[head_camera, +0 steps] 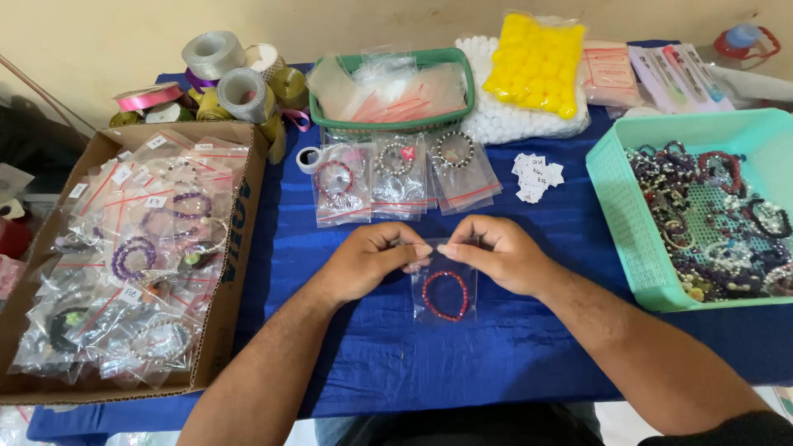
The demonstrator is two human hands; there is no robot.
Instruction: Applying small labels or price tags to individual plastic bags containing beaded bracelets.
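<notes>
Bracelet (446, 295), red beads, sealed inside a small clear bag (443, 289); bag lies on the blue cloth (512, 339) at centre, its top edge raised between both hands. Left hand (368, 262): thumb and fingers pressed together on the bag's upper left edge. Right hand (496, 252): thumb and fingers pinching the upper right edge, fingertips nearly meeting those of the left.

Beyond the hands: three bagged bracelets (396, 173) laid side by side on the cloth. Just right of these, a small heap of white paper tags (537, 175). Further back, a green basket (462, 70) holding empty clear bags. Beside it, a pack of yellow balls (537, 62) resting on white ones.

Right side: a mint-green tray (619, 206) filled with loose beaded bracelets. Left side: a cardboard box (239, 248) packed with bagged bracelets. Behind the box, ribbon rolls (223, 74), silver, gold and pink.
</notes>
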